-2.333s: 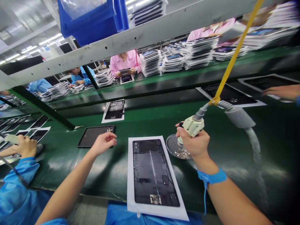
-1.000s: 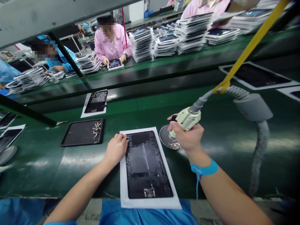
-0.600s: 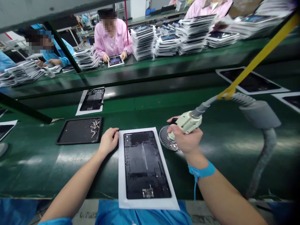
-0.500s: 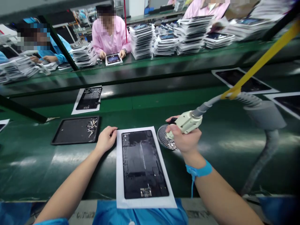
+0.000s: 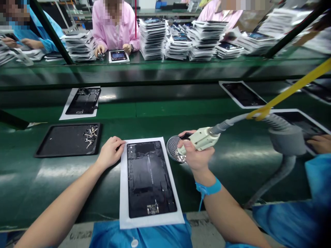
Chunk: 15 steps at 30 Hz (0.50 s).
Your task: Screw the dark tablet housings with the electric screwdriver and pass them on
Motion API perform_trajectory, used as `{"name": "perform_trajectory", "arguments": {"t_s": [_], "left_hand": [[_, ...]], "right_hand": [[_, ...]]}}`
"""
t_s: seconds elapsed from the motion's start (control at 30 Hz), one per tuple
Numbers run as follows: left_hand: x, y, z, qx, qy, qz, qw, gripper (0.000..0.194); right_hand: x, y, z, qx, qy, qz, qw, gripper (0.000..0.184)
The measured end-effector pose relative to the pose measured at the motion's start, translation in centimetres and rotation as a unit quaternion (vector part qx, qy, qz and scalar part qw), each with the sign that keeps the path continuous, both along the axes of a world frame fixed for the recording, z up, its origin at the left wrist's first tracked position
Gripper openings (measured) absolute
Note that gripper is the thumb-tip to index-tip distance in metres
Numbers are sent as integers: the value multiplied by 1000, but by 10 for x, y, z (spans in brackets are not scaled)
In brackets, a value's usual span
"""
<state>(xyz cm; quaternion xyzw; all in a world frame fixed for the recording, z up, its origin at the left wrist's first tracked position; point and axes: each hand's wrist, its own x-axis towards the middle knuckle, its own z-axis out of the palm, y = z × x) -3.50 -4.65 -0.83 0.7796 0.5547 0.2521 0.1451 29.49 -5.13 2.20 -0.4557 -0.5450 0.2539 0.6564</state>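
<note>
An opened tablet, dark with its inner parts bare, lies on a white sheet in front of me. My left hand is closed, its curled fingers at the sheet's upper left corner. My right hand is wrapped round a pale electric screwdriver with a grey cable. The screwdriver points down over a round dish with a perforated top and small shiny pieces, probably screws. My right hand hides its tip, so I cannot tell whether it touches the dish.
A black tray with small metal parts lies left. A yellow strap and a thick grey hose stand right, near a co-worker's hand. Other tablets on sheets lie on the back ledge; stacks stand beyond.
My view has shifted, so the bench scene sits further left. A co-worker's hand and blue sleeve now show at the right. My hands keep their places by the sheet and dish.
</note>
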Motion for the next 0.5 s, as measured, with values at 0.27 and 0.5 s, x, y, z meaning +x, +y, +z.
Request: {"name": "perform_trajectory", "arguments": {"t_s": [0.27, 0.5], "left_hand": [[0, 0, 1, 7, -1, -3, 1000, 29], [7, 1, -2, 11, -17, 12, 1000, 25]], "right_hand": [[0, 3, -5, 23, 4, -2, 1000, 16], [-3, 2, 4, 12, 33, -15, 999, 19]]}}
